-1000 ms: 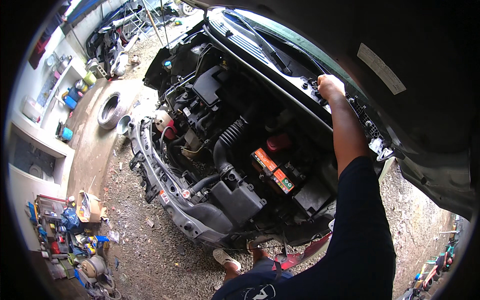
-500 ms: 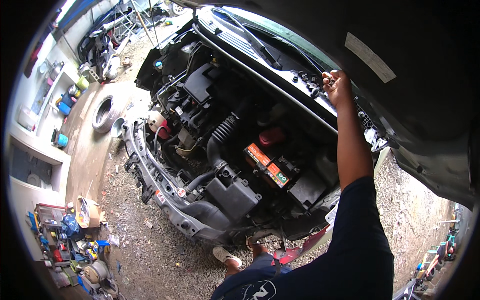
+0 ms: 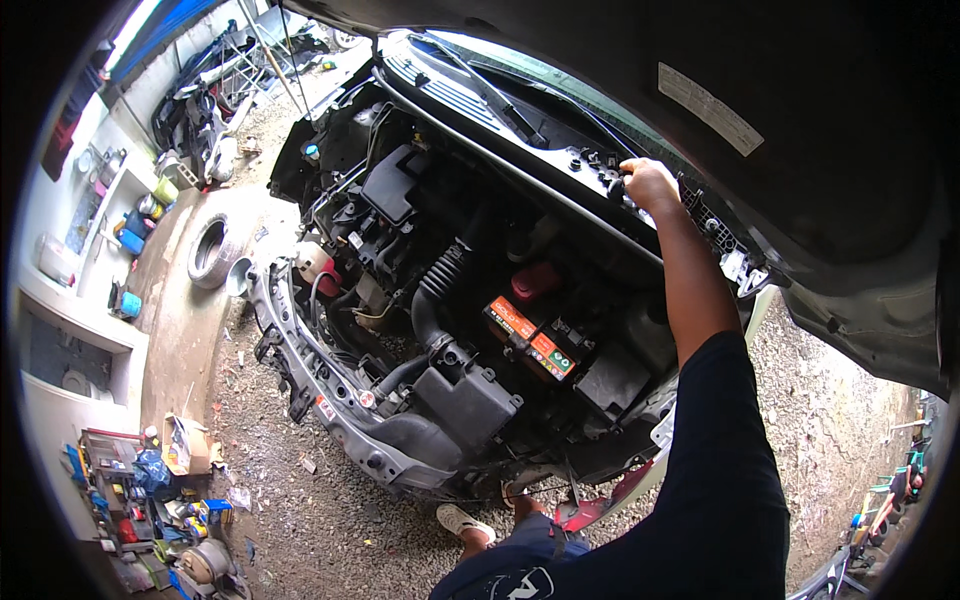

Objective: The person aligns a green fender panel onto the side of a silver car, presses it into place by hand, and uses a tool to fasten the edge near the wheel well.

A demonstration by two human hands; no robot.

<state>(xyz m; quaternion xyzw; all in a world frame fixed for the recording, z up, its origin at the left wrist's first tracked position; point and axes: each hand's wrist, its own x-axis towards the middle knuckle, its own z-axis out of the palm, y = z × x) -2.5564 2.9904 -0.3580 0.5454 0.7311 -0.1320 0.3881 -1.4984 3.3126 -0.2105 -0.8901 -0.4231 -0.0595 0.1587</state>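
My right hand (image 3: 650, 184) reaches across the open engine bay to the cowl (image 3: 584, 180) below the windshield. Its fingers are curled closed and point down at the small dark fittings at the cowl's right end. What they grip, if anything, is hidden. The windshield wiper arm (image 3: 512, 118) lies to the left of this hand. Nearer to me in the bay are a car battery (image 3: 530, 338) with an orange label, a black air filter box (image 3: 468, 398) and a ribbed intake hose (image 3: 446, 270). My left hand is out of sight.
The raised hood (image 3: 830, 210) hangs over the right side. Along the front runs a bare grey radiator support (image 3: 335, 425). A loose tire (image 3: 215, 250) stands at the left, with a cluttered pile of tools and boxes (image 3: 160, 500) nearer. Gravel (image 3: 290, 520) surrounds the car.
My right hand has turned over from palm up, with small dark bits at its fingers, and come down to the cowl, slightly to the left. The view has shifted a little.
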